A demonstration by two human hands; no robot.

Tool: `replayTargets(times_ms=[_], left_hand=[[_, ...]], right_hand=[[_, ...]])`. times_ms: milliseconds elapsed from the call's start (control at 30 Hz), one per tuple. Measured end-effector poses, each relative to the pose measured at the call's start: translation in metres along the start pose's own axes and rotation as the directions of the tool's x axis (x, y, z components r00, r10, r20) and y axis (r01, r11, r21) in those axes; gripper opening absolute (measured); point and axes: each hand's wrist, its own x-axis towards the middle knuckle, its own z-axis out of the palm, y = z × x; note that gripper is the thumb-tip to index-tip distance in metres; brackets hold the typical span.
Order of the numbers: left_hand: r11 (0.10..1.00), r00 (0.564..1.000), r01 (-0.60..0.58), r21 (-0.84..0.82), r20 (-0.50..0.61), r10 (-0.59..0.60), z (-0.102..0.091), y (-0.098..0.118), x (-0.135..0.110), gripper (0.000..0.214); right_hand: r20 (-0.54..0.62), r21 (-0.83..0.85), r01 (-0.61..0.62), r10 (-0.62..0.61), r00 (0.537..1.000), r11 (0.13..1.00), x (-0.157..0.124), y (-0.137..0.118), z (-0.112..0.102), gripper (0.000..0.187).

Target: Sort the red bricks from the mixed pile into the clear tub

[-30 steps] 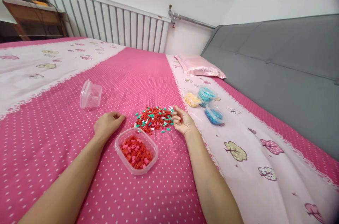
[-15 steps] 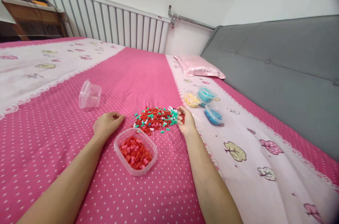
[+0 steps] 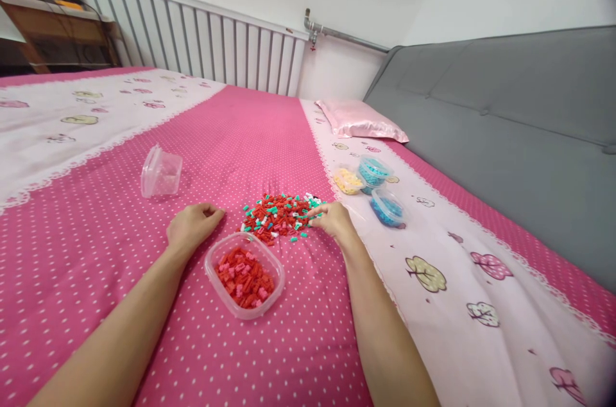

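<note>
A loose pile of small plastic building pieces (image 3: 276, 213), mostly red with green, white and pink ones, lies on the pink dotted bedspread. At its right edge my right hand (image 3: 333, 219) reaches in with its fingertips among the pieces; its palm is turned away, and the red pieces seen in it earlier are hidden. My left hand (image 3: 195, 225) rests closed on the bed, left of the pile, its finger contents out of sight. Between my forearms stands an open clear plastic box (image 3: 219, 286) holding red and pink pieces (image 3: 244, 275).
On the right sit clear containers with yellow pieces (image 3: 348, 180), turquoise pieces (image 3: 373, 171) and blue pieces (image 3: 387, 209). A clear container (image 3: 163, 173) lies tipped on its side at left. Farther back are a pink pillow (image 3: 360, 119) and a grey headboard (image 3: 486, 92).
My right hand has turned over and moved slightly left, its fingers now stretching into the pile's edge. Red pieces showed in its curled fingers before. My left hand stays in place.
</note>
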Motion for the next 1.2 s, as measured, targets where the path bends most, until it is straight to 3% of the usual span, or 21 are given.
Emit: replayTargets(times_ms=[233, 533, 733, 833, 900, 967, 1067, 1200], left_hand=[[1.0, 1.0, -0.002, 0.002, 0.009, 0.002, 0.0, 0.0, 0.0, 0.041], [1.0, 1.0, 0.005, -0.001, 0.02, -0.005, -0.001, 0.0, 0.001, 0.042], [1.0, 1.0, 0.002, -0.009, 0.017, -0.001, 0.0, -0.001, 0.001, 0.041], [1.0, 1.0, 0.005, -0.013, 0.016, -0.004, 0.0, -0.001, 0.001, 0.041], [1.0, 1.0, 0.003, -0.016, 0.016, -0.003, 0.0, -0.001, 0.001, 0.041], [1.0, 1.0, 0.0, -0.019, 0.015, 0.0, 0.0, -0.001, 0.001, 0.042], [1.0, 1.0, -0.001, -0.02, 0.011, 0.001, 0.0, -0.002, 0.001, 0.042], [1.0, 1.0, 0.0, -0.021, 0.008, 0.001, 0.001, -0.002, 0.002, 0.043]], right_hand=[[-0.006, -0.158, 0.02, -0.022, 1.0, 0.987, 0.0, 0.003, 0.009, 0.019], [-0.017, -0.163, 0.038, -0.042, 0.999, 0.986, 0.001, 0.005, 0.011, 0.014], [-0.005, -0.068, 0.057, -0.057, 0.998, 0.996, 0.002, 0.004, 0.011, 0.012], [0.037, 0.221, 0.038, -0.047, 0.998, 0.974, -0.002, -0.003, 0.011, 0.024], [0.106, 0.51, -0.053, -0.001, 0.994, 0.858, -0.005, -0.009, 0.009, 0.029], [0.217, 0.707, -0.186, 0.041, 0.975, 0.682, -0.007, -0.014, 0.006, 0.031], [0.377, 0.833, -0.357, 0.04, 0.926, 0.422, -0.005, -0.017, 0.0, 0.025], [0.441, 0.882, -0.442, 0.042, 0.896, 0.165, 0.0, -0.017, -0.005, 0.016]])
